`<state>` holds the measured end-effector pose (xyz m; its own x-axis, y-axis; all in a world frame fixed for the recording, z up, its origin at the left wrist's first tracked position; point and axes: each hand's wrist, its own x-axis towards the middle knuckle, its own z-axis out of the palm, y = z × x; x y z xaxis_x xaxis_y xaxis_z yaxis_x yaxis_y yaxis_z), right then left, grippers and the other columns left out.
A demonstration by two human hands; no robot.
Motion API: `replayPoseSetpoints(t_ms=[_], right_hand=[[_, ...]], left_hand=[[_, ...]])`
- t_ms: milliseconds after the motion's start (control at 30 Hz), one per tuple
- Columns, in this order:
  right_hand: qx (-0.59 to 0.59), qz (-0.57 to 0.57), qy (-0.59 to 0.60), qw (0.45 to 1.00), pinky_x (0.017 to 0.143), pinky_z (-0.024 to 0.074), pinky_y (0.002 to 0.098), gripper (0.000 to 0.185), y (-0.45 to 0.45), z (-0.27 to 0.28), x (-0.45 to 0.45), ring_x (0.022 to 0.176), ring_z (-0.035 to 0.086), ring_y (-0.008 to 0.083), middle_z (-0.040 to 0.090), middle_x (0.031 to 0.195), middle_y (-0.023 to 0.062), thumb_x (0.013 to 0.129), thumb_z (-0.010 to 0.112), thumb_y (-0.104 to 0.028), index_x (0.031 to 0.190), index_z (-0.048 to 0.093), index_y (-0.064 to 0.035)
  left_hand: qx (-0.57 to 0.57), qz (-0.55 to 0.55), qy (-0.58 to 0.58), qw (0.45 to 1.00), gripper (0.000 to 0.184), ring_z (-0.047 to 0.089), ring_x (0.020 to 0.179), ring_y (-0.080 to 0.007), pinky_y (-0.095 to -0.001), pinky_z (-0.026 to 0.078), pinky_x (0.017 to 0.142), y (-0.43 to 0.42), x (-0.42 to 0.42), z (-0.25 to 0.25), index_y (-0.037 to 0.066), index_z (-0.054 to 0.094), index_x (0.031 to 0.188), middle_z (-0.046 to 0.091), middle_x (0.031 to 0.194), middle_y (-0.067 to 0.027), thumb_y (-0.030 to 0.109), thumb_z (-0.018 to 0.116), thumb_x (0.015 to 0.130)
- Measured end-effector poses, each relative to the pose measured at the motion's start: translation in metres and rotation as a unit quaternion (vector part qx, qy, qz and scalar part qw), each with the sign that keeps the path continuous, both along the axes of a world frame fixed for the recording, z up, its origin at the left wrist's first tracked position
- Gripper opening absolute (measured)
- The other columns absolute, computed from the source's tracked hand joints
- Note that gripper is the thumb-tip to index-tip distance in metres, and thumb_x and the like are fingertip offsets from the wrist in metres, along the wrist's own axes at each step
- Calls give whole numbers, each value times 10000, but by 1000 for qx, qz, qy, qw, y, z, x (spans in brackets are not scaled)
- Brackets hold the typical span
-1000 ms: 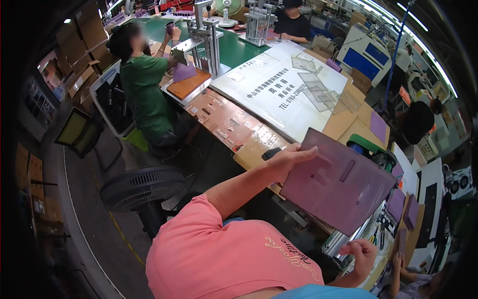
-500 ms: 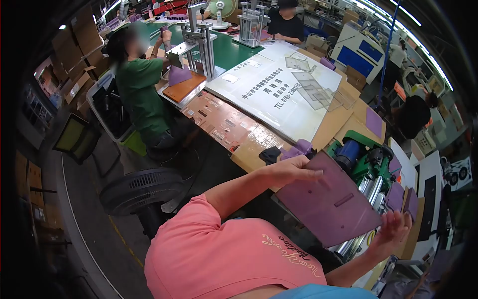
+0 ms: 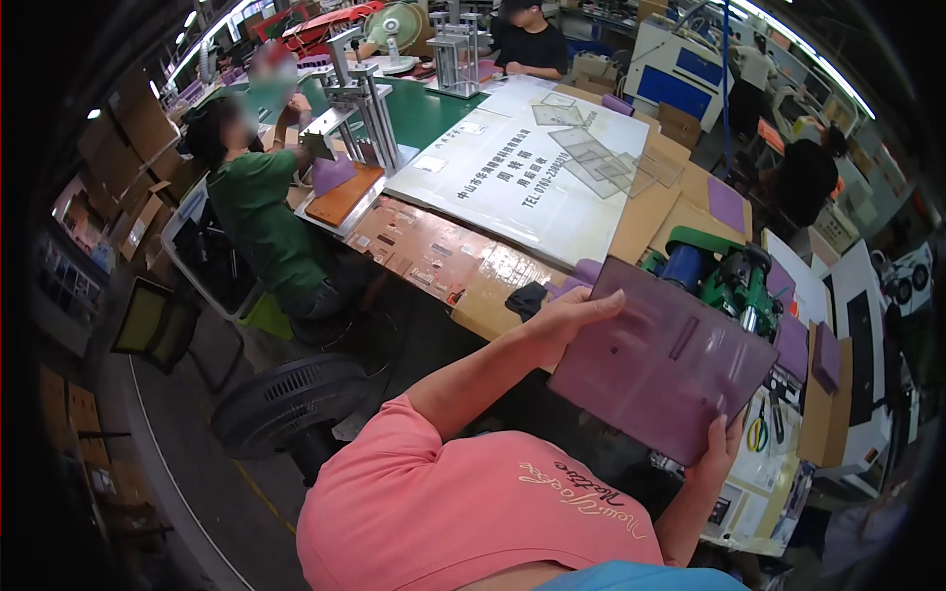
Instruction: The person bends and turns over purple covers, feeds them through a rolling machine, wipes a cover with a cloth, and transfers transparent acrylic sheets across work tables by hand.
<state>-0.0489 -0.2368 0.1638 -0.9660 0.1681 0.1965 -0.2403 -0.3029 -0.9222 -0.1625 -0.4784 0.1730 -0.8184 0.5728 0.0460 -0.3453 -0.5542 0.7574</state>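
A flat purple sheet (image 3: 641,360), with a narrow slot and small round holes, is held up tilted in front of my body. My left hand (image 3: 574,320) grips its upper left edge, thumb on the face and fingers hidden behind. At the lower right edge my right hand (image 3: 717,448) holds it, fingertips showing at the rim. Behind the sheet stands a green machine (image 3: 734,281) with a blue motor (image 3: 682,264) and metal rollers, partly covered. More purple pieces (image 3: 791,345) lie to the right of the machine.
Yellow-handled scissors (image 3: 757,433) lie right of the sheet. A white printed board (image 3: 512,163) bears several clear plates (image 3: 601,158). A co-worker in a green shirt (image 3: 258,212) sits left at a press (image 3: 365,108). A black fan (image 3: 291,399) stands near my left side.
My right hand has moved left and taken hold of the sheet's lower right edge. The sheet has turned and covers more of the rollers. The camera view has shifted slightly.
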Motion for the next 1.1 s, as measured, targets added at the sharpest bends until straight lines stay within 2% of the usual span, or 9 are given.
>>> replayPoseSetpoints(t_ms=[267, 433, 533, 600, 667, 767, 900, 1000, 1100], right_hand=[[44, -123, -80, 988, 769, 408, 224, 400, 15, 7, 6, 860, 533, 116, 564, 1066, 84, 899, 464, -140, 1269, 410, 0], [38, -119, -109, 986, 741, 409, 214, 353, 27, 8, 7, 813, 533, 113, 577, 997, 76, 886, 482, -145, 1206, 470, 5], [10, -137, -114, 984, 723, 412, 209, 295, 31, 13, -1, 785, 539, 116, 582, 953, 73, 890, 485, -153, 1133, 518, 11], [-29, -156, -97, 982, 719, 420, 209, 291, 44, 14, -4, 791, 541, 109, 587, 967, 76, 888, 483, -141, 1131, 520, 14], [-56, -182, -99, 977, 721, 426, 213, 288, 63, 13, -5, 794, 552, 112, 593, 968, 73, 889, 493, -156, 1123, 525, 9], [-89, -198, -89, 972, 715, 442, 216, 283, 81, 16, 0, 790, 571, 120, 603, 966, 79, 882, 504, -144, 1116, 528, 13], [-102, -209, -76, 970, 698, 462, 210, 282, 99, 10, 12, 779, 593, 129, 618, 961, 93, 868, 519, -116, 1112, 533, 24], [-113, -226, -82, 964, 696, 463, 204, 295, 116, 2, 19, 779, 596, 130, 622, 963, 98, 863, 527, -110, 1124, 530, 28], [-104, -179, -62, 976, 708, 454, 206, 324, 138, -8, 29, 800, 591, 135, 615, 989, 105, 866, 527, -126, 1147, 516, 35]], left_hand=[[26, 0, -152, 988, 311, 606, 716, -126, -213, 465, 662, 14, -5, 8, 9, 574, 1026, 636, 887, -99, 284, 514, 892], [-15, 16, -75, 997, 258, 519, 528, -101, -199, 404, 499, 19, -29, -5, -2, 604, 814, 588, 680, -57, 249, 568, 864], [-47, 57, -98, 992, 233, 491, 497, -83, -192, 364, 450, 42, -13, 5, -4, 601, 797, 565, 644, -40, 222, 585, 852], [-93, 32, -76, 992, 209, 521, 554, -95, -203, 395, 470, 50, -3, -1, -20, 604, 812, 575, 673, -54, 186, 592, 844], [-137, -55, -58, 987, 203, 552, 605, -113, -215, 438, 501, 55, 12, -8, -38, 606, 833, 588, 704, -71, 165, 592, 842], [-182, -109, 14, 977, 228, 603, 728, -184, -272, 527, 602, 65, 32, 3, -83, 607, 925, 611, 784, -127, 128, 577, 845], [-235, -183, 77, 952, 253, 628, 780, -254, -326, 552, 609, 73, 38, -3, -119, 588, 965, 627, 865, -194, 106, 539, 861], [-236, -203, 84, 946, 238, 631, 799, -266, -329, 557, 609, 84, 44, -7, -111, 595, 951, 631, 878, -192, 102, 551, 854], [-233, -212, 84, 945, 179, 627, 819, -260, -313, 555, 596, 94, 50, -12, -87, 617, 905, 622, 930, -195, 69, 551, 847]])
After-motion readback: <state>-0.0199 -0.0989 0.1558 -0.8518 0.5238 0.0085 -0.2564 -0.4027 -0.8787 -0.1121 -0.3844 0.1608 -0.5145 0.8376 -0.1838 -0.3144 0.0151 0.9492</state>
